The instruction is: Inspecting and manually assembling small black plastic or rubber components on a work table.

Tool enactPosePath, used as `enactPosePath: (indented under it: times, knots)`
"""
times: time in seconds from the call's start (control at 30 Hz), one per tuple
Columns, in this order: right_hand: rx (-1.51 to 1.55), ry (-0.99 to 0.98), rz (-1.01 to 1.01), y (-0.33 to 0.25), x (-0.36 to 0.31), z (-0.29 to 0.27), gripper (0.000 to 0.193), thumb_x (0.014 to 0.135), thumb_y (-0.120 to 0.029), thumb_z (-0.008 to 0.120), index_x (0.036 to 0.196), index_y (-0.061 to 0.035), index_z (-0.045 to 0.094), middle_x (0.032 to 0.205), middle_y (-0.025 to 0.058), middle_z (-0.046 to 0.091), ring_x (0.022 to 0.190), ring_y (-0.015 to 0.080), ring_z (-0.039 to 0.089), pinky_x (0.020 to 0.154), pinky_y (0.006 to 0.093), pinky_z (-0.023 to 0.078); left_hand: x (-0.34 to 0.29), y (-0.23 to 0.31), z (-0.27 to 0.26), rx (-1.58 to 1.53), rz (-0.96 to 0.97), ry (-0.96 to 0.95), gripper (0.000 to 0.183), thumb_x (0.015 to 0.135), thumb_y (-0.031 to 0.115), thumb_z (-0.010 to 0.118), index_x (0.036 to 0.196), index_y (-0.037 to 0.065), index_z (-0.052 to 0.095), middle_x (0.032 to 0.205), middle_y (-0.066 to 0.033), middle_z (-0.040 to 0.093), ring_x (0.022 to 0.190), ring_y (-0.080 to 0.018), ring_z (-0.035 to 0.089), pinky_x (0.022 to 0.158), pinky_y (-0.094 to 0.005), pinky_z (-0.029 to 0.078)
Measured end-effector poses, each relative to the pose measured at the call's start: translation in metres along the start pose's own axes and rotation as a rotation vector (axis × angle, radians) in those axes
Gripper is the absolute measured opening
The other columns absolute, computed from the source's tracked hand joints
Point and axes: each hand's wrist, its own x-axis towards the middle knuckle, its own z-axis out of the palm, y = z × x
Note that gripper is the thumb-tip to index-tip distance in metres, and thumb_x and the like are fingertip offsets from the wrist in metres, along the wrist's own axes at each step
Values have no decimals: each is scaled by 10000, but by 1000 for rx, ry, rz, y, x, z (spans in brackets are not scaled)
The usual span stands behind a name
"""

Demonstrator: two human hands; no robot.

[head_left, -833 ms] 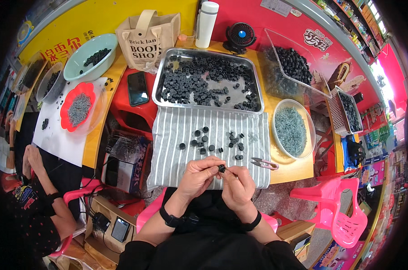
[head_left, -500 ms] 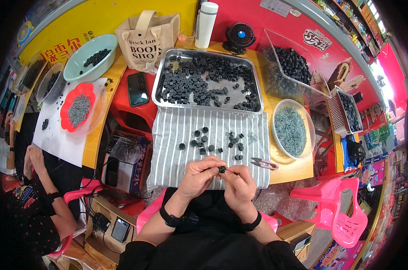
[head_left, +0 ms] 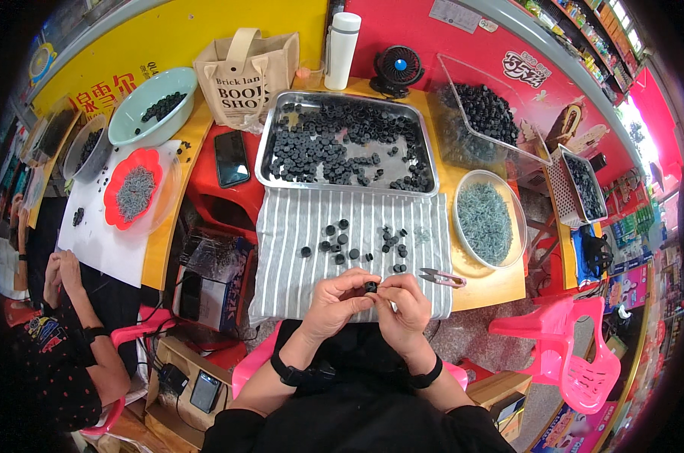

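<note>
A small round black piece [head_left: 371, 287] sits pinched between the fingertips of my left hand [head_left: 334, 304]. My right hand [head_left: 404, 308] meets it there, its thumb and forefinger pressed together against the piece; whether they hold some smaller part is hidden. Both hands are over the near edge of a grey-and-white striped cloth [head_left: 281, 279]. Just beyond them lie loose black round pieces [head_left: 343, 240] in two loose groups. Thread snips [head_left: 442, 278] rest on the cloth's right edge, close to my right hand.
A steel tray [head_left: 347, 189] of black pieces stands behind the cloth. At right are an oval tub [head_left: 490, 219] of small grey-green parts and a clear bin [head_left: 482, 121] of black pieces. A phone [head_left: 232, 158] lies on a red stool. Another person's hands [head_left: 63, 273] rest at far left.
My fingers have shifted slightly around the black piece, which now shows more upright between them. The whole view has tilted a little; the loose pieces and snips lie as before.
</note>
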Motion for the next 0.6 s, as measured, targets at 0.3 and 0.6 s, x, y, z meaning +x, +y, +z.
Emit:
enactPosePath:
  times: [0.3, 0.6]
  knots:
    - [0, -13, 74, 2, -1, 2, 231, 688, 103, 740, 804, -20, 583, 817, 103, 595, 626, 182, 573, 536, 265, 456, -2, -6, -3, 67, 16, 23, 321, 868, -72, 622, 1189, -62, 616, 1093, -78, 573, 1010, -145, 583, 860, -248, 477]
    - [-24, 24, 68, 11, 0, 5, 213, 682, 141, 660, 806, -19, 592, 801, 104, 586, 629, 186, 595, 521, 271, 472, 3, -2, 3, 181, 18, 54, 309, 893, -92, 562, 1197, -64, 609, 1046, -50, 549, 941, -119, 559, 831, -235, 471]
